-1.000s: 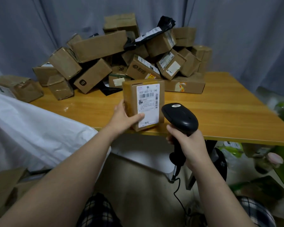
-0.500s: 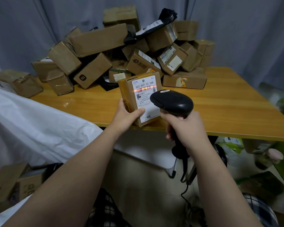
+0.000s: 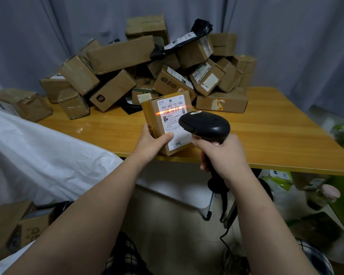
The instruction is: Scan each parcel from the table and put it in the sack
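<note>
Over the last second the right hand has lifted the black, glossy plastic handheld scanner from below the small brown cardboard parcel to just in front of its white paper label. A red-orange scan line, absent a second ago, now lies across the barcode, as it did half a second ago. The scan therefore looks to be under way or just completing, and bagging appears to be the next step.

The left hand grips the parcel at its lower left, thumb flat on the label and fingers curled behind. The parcel stands tilted over the near edge of the yellow wooden table; whether it touches the table cannot be told. The right hand's fingers wrap fully round the scanner's handle.

The parcel is a stiff, squared box with a shiny taped side. The white woven-looking sack lies soft and creased to the left. Behind, a loose heap of dented cardboard boxes carries one crumpled black plastic mailer.
</note>
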### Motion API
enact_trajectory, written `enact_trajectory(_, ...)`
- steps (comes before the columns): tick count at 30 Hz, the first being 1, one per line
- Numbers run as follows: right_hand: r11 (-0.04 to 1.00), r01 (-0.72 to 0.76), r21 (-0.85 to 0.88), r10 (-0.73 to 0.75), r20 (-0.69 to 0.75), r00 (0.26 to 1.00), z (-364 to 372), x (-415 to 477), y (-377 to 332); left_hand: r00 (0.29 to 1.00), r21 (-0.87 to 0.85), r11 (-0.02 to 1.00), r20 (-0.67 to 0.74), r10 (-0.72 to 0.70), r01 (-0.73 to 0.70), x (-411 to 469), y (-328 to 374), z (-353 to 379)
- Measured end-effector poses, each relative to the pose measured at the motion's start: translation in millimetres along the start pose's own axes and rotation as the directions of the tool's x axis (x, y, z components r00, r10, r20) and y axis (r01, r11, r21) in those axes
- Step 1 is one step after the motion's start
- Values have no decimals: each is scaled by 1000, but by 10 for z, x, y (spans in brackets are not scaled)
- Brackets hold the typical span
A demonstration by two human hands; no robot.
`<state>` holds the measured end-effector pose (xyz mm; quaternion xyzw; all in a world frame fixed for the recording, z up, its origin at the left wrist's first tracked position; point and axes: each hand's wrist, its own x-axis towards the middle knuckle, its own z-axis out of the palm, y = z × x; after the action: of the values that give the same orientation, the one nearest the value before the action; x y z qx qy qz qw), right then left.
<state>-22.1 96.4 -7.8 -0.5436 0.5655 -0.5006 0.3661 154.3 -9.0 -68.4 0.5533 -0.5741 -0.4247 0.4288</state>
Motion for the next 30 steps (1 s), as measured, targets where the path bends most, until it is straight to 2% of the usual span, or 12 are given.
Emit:
enact_trajectory(18,998,50,-37,-51,-24,998,15,-1,2,1000,-28,999,5,-18,18,13,16,-15)
enact_trajectory(30,999,-14,-45,10,-73,997,121,97,158,997,-80,996,-56,-55,51,12,98,-15)
